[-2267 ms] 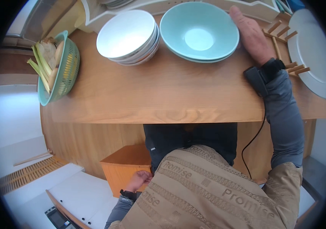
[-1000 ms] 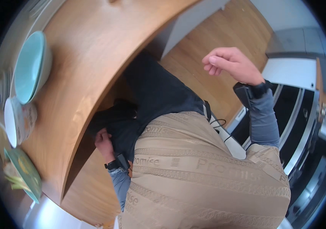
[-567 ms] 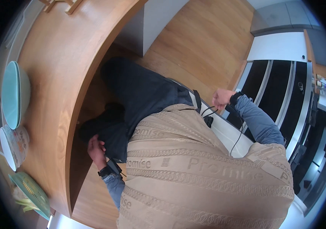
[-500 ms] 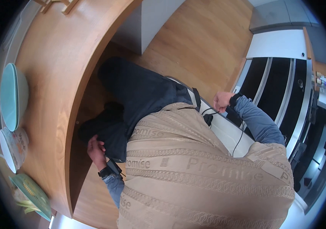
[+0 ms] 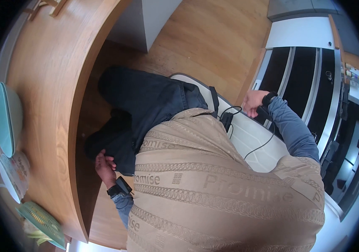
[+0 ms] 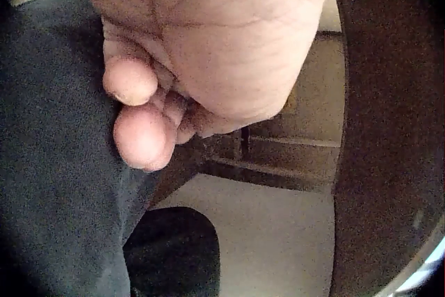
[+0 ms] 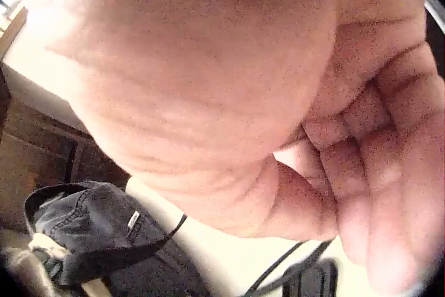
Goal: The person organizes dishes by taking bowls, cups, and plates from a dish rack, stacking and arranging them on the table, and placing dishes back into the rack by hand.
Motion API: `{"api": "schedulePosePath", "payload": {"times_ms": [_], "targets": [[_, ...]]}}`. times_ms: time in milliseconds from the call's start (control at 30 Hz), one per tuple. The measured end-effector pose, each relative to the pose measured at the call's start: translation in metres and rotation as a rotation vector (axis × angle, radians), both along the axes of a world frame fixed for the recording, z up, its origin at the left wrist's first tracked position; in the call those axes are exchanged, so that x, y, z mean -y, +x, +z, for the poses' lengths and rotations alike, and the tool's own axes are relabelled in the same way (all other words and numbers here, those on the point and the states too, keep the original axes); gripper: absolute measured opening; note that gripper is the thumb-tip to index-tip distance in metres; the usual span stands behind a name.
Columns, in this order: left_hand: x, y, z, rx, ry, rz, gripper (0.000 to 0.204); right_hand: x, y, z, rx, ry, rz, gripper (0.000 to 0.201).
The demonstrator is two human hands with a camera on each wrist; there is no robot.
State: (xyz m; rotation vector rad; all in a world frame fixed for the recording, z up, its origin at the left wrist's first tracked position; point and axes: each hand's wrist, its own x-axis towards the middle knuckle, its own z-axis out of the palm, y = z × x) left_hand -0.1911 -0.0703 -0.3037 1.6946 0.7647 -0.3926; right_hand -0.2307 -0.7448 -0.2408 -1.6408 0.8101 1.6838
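My right hand (image 5: 254,101) hovers beside the edge of the pale seat, with its fingers loosely bent. No object shows between the fingers in the right wrist view, where the palm (image 7: 195,102) fills the upper part. Below it on the seat lies a small black box (image 5: 226,119) beside a looped black cable (image 5: 263,145). My left hand (image 5: 105,168) is by the knee of the dark trousers (image 5: 154,94), its fingers loosely curled and holding nothing. The left wrist view shows its fingertips (image 6: 142,137) close against the trouser cloth.
A wooden table (image 5: 49,84) runs along the left, bearing stacked light-green bowls (image 5: 13,113), white patterned bowls (image 5: 13,174) and a green basket (image 5: 45,224). The pale seat (image 5: 251,147) is under me. At right stands a unit with black fronts (image 5: 301,84).
The head view has swung right, away from the tabletop. My right hand has left the green bowls, come down by the cable, then shifted slightly up and right. The left hand has stayed low.
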Motion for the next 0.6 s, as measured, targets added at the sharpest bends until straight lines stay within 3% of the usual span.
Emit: {"api": "schedulePosePath", "payload": {"times_ms": [133,300,433,500,600], "targets": [[-0.002,-0.006,-0.003,-0.014,-0.004,0.041,0.037,-0.015,-0.041,-0.028,-0.15,0.1,0.071,0.02],[0.001,-0.007,-0.001,-0.029,-0.006,0.059,0.038,-0.047,-0.1,-0.058,-0.315,0.164,-0.17,0.041],[0.001,-0.005,-0.001,-0.026,-0.021,0.036,0.037,-0.073,-0.143,-0.078,-0.306,0.228,-0.175,0.039],[0.0,-0.004,-0.003,-0.019,-0.018,0.03,0.037,-0.095,-0.139,-0.07,-0.15,0.085,-0.188,0.034],[-0.003,-0.005,-0.008,-0.017,-0.034,0.032,0.038,-0.108,-0.154,-0.07,-0.099,0.043,-0.359,0.024]]}}
